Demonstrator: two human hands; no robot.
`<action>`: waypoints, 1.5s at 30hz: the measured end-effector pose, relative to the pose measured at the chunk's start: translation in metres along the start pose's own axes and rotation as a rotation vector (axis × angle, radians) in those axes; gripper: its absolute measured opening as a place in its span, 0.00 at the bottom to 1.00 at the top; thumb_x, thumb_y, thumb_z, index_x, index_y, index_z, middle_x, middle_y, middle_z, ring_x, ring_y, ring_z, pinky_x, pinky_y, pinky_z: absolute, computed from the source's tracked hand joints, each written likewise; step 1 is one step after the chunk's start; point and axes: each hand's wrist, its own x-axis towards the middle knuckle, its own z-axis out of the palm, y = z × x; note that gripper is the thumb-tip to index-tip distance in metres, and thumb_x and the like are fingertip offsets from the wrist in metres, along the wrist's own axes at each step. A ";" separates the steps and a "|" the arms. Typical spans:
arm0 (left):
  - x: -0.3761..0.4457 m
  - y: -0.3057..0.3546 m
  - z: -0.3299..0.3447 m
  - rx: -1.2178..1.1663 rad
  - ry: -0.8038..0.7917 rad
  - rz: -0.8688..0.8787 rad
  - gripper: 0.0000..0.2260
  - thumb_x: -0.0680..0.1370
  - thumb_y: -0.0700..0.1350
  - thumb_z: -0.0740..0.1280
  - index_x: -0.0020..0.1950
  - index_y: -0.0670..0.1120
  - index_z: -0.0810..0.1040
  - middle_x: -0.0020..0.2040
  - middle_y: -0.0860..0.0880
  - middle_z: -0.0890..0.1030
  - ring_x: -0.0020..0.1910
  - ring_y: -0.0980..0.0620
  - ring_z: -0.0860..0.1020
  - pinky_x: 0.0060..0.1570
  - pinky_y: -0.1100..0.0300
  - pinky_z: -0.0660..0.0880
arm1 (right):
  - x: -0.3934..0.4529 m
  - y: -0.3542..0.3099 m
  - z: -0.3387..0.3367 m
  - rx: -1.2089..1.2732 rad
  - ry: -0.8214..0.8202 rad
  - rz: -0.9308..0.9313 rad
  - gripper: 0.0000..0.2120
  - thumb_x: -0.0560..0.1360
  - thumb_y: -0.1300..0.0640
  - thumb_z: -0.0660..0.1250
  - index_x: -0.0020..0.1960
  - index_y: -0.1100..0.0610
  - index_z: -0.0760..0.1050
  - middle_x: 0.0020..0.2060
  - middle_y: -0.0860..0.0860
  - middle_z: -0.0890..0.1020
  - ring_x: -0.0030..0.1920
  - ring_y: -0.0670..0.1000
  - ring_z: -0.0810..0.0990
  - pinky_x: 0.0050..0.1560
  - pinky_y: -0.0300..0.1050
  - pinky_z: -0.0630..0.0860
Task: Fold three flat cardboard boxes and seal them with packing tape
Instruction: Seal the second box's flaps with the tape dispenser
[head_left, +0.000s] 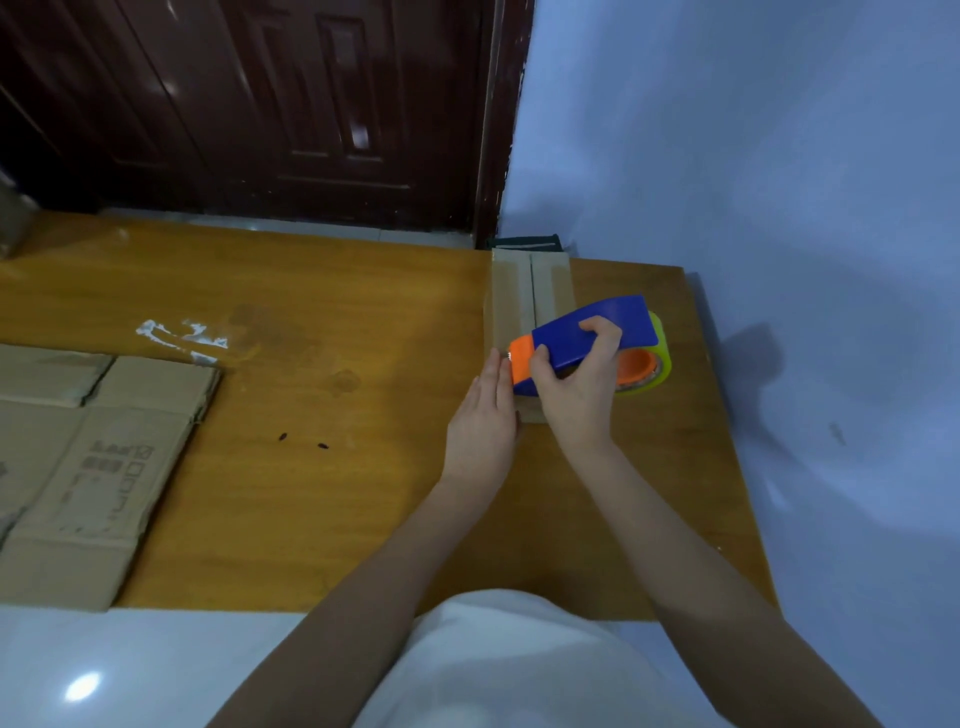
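Gripping the dispenser (587, 338) in my right hand (576, 395), I have my fingers curled over its blue body and my thumb by the orange front end, which sits low on the box (530, 291). The roll (649, 364) at the back shows a yellow-green rim around an orange hub; my hand covers part of it. Whether any tape is pulled out I cannot tell.

My left hand (485, 421) lies flat, fingers straight and together, pressed against the box's left side just beside the dispenser's nose. It holds nothing.

The box is a narrow folded one near the far right corner of the table (337, 493), its two top flaps meeting at a centre seam. Its near end is hidden beneath my hands and the dispenser, so I cannot see how that end looks.

At the left lie flat boxes (88, 467), cut off by the frame edge; how many are stacked I cannot make out, and their printed marks are too blurred to read. A white smear (182, 338) and two small dark specks (304, 440) mark the tabletop. Behind the table stand a dark door (260, 104) and a blue wall (779, 156).
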 end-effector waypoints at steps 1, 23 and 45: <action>0.000 -0.001 0.000 0.020 -0.010 0.008 0.29 0.76 0.40 0.68 0.74 0.37 0.61 0.74 0.39 0.64 0.69 0.43 0.70 0.63 0.53 0.71 | 0.001 0.002 -0.001 0.033 -0.001 0.016 0.22 0.71 0.61 0.72 0.60 0.61 0.66 0.50 0.47 0.69 0.46 0.43 0.74 0.42 0.28 0.73; 0.010 -0.007 -0.017 0.637 -0.057 0.249 0.26 0.74 0.45 0.71 0.70 0.42 0.70 0.70 0.44 0.71 0.52 0.51 0.81 0.56 0.59 0.76 | 0.025 0.017 -0.044 0.371 0.072 0.248 0.24 0.71 0.65 0.71 0.59 0.54 0.62 0.49 0.44 0.70 0.40 0.33 0.77 0.37 0.28 0.72; 0.021 0.023 -0.005 0.580 0.085 0.148 0.19 0.73 0.46 0.70 0.62 0.41 0.78 0.62 0.43 0.78 0.63 0.46 0.76 0.60 0.55 0.73 | 0.020 0.031 -0.049 -0.179 -0.097 -0.309 0.19 0.70 0.61 0.70 0.57 0.59 0.66 0.44 0.61 0.77 0.39 0.58 0.77 0.34 0.51 0.76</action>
